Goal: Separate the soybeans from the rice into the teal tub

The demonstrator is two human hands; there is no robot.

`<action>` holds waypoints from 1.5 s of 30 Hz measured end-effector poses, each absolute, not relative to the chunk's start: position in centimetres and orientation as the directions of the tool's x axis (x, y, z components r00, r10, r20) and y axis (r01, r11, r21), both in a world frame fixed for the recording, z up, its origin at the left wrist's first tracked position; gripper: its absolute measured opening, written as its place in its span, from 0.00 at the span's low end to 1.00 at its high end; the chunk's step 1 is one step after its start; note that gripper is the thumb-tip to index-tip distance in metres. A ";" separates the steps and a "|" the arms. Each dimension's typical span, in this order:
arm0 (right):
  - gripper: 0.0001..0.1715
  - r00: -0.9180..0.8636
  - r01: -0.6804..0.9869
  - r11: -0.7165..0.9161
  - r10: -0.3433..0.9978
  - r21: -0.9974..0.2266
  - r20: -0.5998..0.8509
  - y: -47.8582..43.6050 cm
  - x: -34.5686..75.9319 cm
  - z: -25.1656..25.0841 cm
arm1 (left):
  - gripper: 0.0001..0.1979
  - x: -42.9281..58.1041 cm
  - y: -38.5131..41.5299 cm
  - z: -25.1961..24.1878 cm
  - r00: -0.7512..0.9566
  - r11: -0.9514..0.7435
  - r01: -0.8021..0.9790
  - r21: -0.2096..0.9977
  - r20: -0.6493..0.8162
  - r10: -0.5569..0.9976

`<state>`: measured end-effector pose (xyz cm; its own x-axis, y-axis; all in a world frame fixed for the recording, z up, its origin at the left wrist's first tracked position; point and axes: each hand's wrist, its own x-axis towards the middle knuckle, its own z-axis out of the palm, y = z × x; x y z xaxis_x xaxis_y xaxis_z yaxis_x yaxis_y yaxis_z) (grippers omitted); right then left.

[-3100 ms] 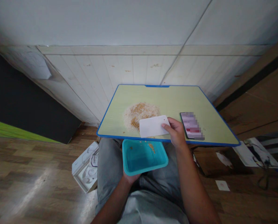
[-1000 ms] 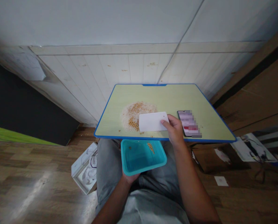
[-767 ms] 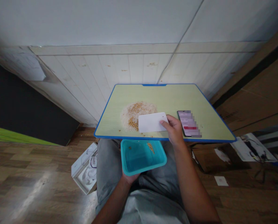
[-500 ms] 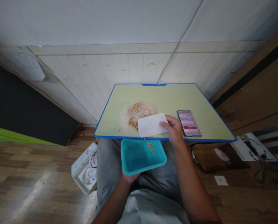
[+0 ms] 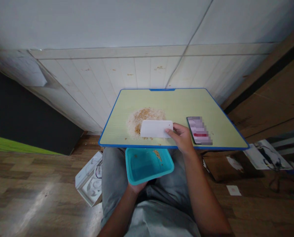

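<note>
A white rectangular card [image 5: 155,129] with a small hole near its right end is pinched in my right hand [image 5: 183,136], thumb on top. It covers the near right part of a pile of white rice-like grains [image 5: 132,123] mixed with yellow soybean-like beans [image 5: 142,113] on the table. My left hand [image 5: 137,187] holds a teal plastic container [image 5: 149,176] from beneath, just below the table's front edge; most of its fingers are hidden. Inside the container, a small cluster of beans [image 5: 157,155] lies toward the back. Several loose beans sit near the table edge.
The small pale-green table [image 5: 186,102] has a blue rim and stands against a white panelled wall. A phone [image 5: 198,130] lies right of my right hand. An open white box [image 5: 90,179] is on the floor at left; a cardboard box [image 5: 226,168] is under the table's right.
My right hand has moved the card left and slightly away from the table's front edge, over more of the pile. The container has shifted slightly left in the view.
</note>
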<state>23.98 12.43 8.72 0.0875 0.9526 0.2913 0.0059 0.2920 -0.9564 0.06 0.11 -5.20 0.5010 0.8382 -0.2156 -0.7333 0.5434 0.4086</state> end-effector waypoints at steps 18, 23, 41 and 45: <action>0.15 -0.097 0.259 0.539 0.840 -0.801 0.534 10.2 14.3 10.4 | 0.40 -3.7 1.3 -0.6 0.157 0.373 -0.843 0.388 -0.485 0.860; 0.19 -0.073 0.258 0.523 0.849 -0.813 0.523 9.7 15.1 10.4 | 0.42 -3.2 1.4 1.1 0.128 0.358 -0.847 0.393 -0.503 0.855; 0.15 0.027 0.215 0.496 0.858 -0.841 0.513 10.8 17.2 11.1 | 0.36 -2.7 1.4 0.6 0.140 0.389 -0.845 0.366 -0.551 0.823; 0.14 -0.083 0.264 0.545 0.835 -0.796 0.545 11.1 13.8 11.2 | 0.38 -4.5 1.8 0.6 0.088 0.345 -0.847 0.404 -0.534 0.841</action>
<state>13.77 11.14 11.16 -0.0826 0.8347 0.5445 0.2645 0.5451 -0.7955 -4.53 1.81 0.55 0.0880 0.8409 -0.5340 -0.8472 0.3451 0.4038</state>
